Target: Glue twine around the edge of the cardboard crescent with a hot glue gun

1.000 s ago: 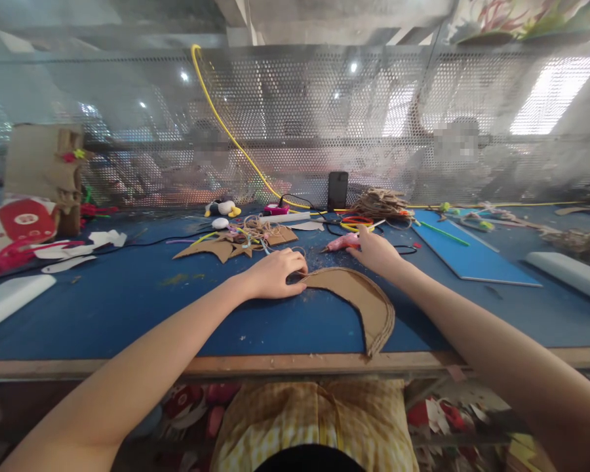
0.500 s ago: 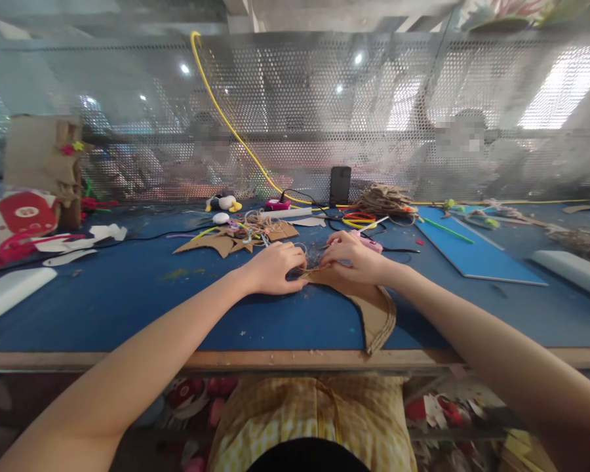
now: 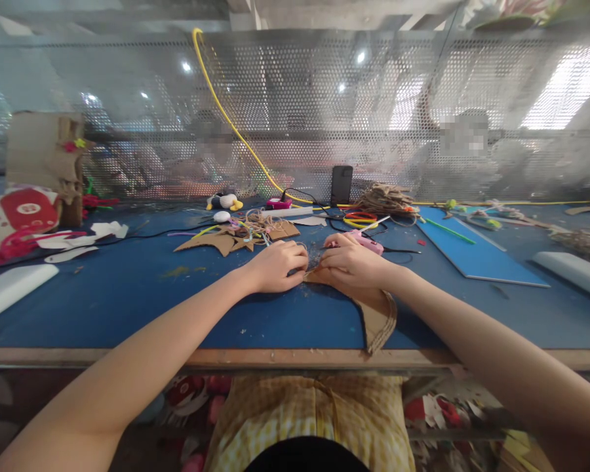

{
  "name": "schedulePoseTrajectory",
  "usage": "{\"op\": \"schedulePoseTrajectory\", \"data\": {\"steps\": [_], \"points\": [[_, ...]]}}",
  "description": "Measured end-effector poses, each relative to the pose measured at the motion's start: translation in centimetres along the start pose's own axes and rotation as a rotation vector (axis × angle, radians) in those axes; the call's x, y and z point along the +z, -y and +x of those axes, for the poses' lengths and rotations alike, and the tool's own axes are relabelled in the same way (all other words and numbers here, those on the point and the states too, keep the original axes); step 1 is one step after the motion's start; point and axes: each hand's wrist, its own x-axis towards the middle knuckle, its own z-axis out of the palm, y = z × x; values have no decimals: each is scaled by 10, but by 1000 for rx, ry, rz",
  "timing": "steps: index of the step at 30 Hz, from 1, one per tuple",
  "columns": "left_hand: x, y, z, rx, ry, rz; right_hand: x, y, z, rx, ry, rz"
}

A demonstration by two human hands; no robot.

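A curved, crescent-shaped piece of cardboard (image 3: 377,316) lies on the blue table top, its layered outer edge facing right and its lower end near the table's front edge. At its upper left tip, my left hand (image 3: 279,267) is closed, thumb and curled fingers pinching the narrow end. My right hand (image 3: 350,260) bends over the upper part of the crescent, fingers closed at its edge and partly covering it. A thin strand like twine shows by the left fingers; its run is hidden. Just behind my right hand lies a pink glue gun (image 3: 370,243).
Behind my left hand lie star-shaped cardboard cutouts (image 3: 211,242) with tangled string. A bundle of twine (image 3: 386,198) and a black phone (image 3: 341,185) stand at the back against the perforated metal screen (image 3: 295,118). A blue board (image 3: 476,252) lies to the right.
My right hand has shifted slightly, its fingers now flatter and lower over the cardboard. My left hand stays at the tip. The crescent has hardly moved.
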Motion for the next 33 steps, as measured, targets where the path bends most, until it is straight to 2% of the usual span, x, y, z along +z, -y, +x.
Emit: {"op": "schedulePoseTrajectory", "data": {"steps": [9, 33], "points": [[0, 0, 0, -3, 24, -13, 3, 0, -1, 56, -22, -16], [2, 0, 2, -60, 22, 99, 2, 5, 1, -16, 41, -65]]}}
